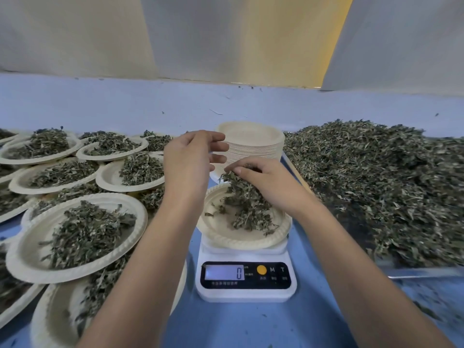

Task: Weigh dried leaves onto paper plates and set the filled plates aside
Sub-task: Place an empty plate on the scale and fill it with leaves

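A white digital scale (245, 281) stands in the middle of the blue table, its display reading 0. On it rests a paper plate (216, 229) with a small heap of dried leaves (247, 209). My right hand (261, 183) hovers over the plate's far side, fingers closed on a clump of leaves that trails down onto the heap. My left hand (190, 156) is raised just left of it, fingers spread, holding nothing. Behind both hands stands a stack of empty paper plates (253, 144).
A big loose pile of dried leaves (376, 182) fills a tray on the right. Several filled plates (80, 234) overlap each other across the left side of the table. A pale wall and hanging cloth close off the back.
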The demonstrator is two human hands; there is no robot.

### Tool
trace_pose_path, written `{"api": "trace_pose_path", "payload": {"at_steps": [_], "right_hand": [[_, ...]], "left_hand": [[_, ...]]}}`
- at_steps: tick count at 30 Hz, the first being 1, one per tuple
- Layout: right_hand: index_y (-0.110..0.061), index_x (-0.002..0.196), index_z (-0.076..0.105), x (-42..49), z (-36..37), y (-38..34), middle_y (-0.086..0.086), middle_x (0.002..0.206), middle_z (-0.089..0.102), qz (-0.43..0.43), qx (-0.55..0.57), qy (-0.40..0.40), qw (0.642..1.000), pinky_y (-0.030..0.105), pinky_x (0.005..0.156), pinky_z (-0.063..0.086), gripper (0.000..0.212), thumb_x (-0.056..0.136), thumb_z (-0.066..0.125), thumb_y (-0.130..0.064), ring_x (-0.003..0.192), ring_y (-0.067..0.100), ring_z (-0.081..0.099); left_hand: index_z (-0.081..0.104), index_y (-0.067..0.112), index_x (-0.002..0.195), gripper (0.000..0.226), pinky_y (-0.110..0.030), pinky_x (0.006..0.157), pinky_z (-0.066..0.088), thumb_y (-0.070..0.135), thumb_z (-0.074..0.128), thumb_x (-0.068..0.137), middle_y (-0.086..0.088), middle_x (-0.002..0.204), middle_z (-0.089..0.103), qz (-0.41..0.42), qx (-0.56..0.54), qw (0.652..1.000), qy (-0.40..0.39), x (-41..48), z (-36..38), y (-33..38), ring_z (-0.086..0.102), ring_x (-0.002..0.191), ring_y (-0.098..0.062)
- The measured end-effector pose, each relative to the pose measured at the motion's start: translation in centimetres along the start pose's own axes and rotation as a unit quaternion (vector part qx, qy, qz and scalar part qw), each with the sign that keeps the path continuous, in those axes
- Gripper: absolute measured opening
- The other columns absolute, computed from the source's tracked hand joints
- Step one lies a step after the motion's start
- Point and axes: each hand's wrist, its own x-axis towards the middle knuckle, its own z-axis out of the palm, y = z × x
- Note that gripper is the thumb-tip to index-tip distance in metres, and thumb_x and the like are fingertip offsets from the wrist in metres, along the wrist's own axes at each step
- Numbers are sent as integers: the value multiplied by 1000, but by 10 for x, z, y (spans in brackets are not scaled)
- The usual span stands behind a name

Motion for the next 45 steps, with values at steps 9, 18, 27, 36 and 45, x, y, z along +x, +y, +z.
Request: {"api": "trace_pose_path", "payload": {"at_steps": [9, 18, 27, 36, 45], "right_hand": [[-23, 84, 74, 2, 10, 6, -11, 86, 71, 34, 151, 109, 982, 14, 79, 52, 22, 74, 78, -5, 83, 1, 66], [-19, 91, 75, 9, 8, 5, 2, 112, 66, 142, 348, 165, 912, 47, 106, 40, 25, 89, 53, -8, 117, 23, 56], [-1, 96, 67, 12, -4, 5, 10, 87, 56, 93, 457, 164, 869, 16, 70, 54, 37, 90, 37, 18, 76, 13, 56], [-3, 94, 68, 10, -2, -2, 8, 87, 59, 78, 450, 150, 877, 17, 72, 54, 36, 90, 38, 17, 76, 12, 57], [-16, 83, 72, 4, 2, 2, 0, 77, 63, 34, -87, 122, 988, 21, 65, 36, 23, 91, 58, -32, 69, 1, 51]], "left_hand": [[70, 14, 79, 28, -21, 57, 42, 12, 44, 90, 3, 67, 71, -3, 7, 1000, 0, 0, -2, 0, 59, 50, -8], [70, 13, 81, 28, -20, 55, 41, 12, 44, 90, 3, 66, 70, -7, 10, 1000, -1, 1, -3, -2, 58, 49, -8], [69, 14, 79, 28, -16, 50, 40, 12, 44, 90, 5, 63, 70, -10, 14, 1000, 2, 4, -2, -4, 57, 47, -7], [69, 15, 77, 28, -16, 50, 41, 11, 44, 90, 4, 63, 70, -15, 7, 1000, 6, 5, -3, -5, 57, 48, -8], [69, 14, 79, 29, -14, 48, 40, 12, 43, 91, 4, 64, 70, -11, 11, 1000, 1, 5, -4, -6, 58, 50, -8]]}}
